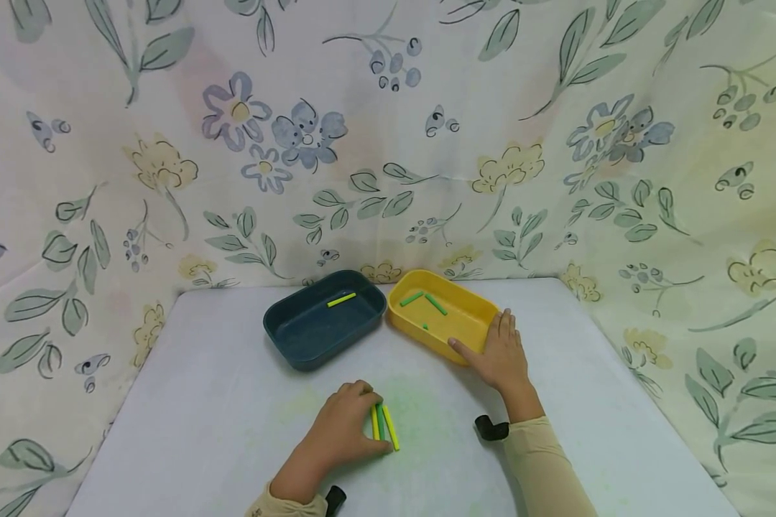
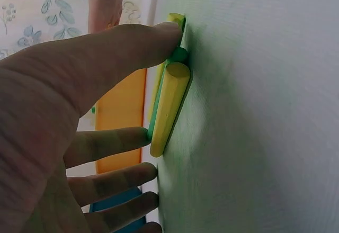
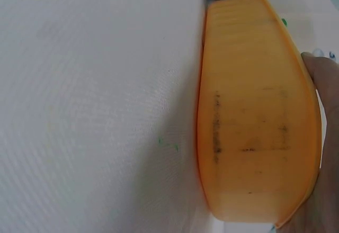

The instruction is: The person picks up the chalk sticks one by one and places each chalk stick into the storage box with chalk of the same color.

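Note:
My left hand (image 1: 345, 424) is at the front middle of the table. Between thumb and index finger it pinches a green chalk stick (image 1: 380, 422) by its two ends. A yellow chalk stick (image 1: 374, 424) lies on one side of it and another yellow chalk stick (image 1: 391, 429) slants on the other. In the left wrist view the thumb covers part of the near ends of the sticks (image 2: 169, 100). My right hand (image 1: 501, 355) rests at the near right corner of the yellow tray (image 3: 254, 127), fingers straight along its right rim, thumb on the front rim.
Several short green pieces (image 1: 436, 304) lie in the yellow tray. To its left, almost touching, stands a dark teal tray (image 1: 297, 355) with one yellow stick (image 1: 341, 300) inside. Faint green dust marks the white tabletop (image 1: 427, 424). A floral cloth (image 1: 388, 143) hangs behind.

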`<state>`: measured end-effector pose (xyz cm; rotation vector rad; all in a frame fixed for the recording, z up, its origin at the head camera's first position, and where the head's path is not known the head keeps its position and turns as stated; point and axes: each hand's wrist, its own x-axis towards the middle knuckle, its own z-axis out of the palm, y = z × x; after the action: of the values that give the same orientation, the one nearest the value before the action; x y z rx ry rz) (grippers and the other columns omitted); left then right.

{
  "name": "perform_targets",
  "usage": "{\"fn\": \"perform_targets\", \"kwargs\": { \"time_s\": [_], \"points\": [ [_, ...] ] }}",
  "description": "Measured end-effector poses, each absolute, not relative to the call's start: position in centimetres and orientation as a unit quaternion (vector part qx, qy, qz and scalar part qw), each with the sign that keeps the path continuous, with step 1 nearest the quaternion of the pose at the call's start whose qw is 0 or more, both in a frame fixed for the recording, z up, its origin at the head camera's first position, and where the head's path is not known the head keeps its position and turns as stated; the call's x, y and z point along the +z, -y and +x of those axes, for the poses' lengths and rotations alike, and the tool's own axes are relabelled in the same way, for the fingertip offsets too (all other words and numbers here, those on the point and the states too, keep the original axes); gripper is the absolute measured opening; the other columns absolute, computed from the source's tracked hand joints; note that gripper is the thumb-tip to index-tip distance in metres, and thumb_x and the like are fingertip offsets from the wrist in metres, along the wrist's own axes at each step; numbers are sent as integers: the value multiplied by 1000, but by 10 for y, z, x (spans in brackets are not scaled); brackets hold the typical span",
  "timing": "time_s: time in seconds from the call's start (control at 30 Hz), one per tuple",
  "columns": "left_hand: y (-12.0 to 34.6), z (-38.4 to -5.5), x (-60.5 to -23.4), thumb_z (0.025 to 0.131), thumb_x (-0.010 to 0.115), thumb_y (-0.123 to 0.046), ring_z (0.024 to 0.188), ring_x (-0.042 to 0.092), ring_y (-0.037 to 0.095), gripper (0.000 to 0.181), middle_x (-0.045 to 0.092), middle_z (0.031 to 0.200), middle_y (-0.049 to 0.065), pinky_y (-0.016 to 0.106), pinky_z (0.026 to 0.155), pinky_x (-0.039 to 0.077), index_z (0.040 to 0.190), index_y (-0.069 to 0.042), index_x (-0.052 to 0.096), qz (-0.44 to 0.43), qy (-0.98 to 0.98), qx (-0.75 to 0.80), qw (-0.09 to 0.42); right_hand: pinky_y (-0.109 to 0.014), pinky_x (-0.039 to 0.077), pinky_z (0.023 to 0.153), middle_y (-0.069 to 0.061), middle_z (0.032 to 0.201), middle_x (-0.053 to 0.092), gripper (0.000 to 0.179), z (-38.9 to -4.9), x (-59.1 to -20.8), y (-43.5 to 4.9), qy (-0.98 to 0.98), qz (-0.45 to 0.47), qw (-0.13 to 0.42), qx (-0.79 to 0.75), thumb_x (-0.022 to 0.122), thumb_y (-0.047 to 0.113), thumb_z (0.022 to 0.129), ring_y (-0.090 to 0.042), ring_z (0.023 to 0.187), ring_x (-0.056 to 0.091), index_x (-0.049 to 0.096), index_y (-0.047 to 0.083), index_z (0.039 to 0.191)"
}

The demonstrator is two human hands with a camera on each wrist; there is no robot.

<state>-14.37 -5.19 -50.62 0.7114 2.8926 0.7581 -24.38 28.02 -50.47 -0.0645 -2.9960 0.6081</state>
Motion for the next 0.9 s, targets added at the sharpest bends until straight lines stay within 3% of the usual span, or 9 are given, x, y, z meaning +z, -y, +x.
{"fn": "perform_targets", "kwargs": {
  "time_s": [0.33,0.9],
  "points": [
    [51,-143,-508,70,93,-59,116,59,25,77,65,124,2,49,93,55,128,-13,74,232,-942,239,34,-66,9,131,-32,174,-10,137,-244,-504,-282,980,-17,38,194,46,91,89,-51,163,-1,-1,-13,164],
    [50,-144,-504,72,92,-56,112,61,24,71,66,123,2,48,90,54,124,-12,74,232,-938,256,15,-66,11,131,-33,175,-6,137,-244,-504,-281,979,-18,44,199,47,91,89,-51,164,1,2,-13,165]
  ]
}}
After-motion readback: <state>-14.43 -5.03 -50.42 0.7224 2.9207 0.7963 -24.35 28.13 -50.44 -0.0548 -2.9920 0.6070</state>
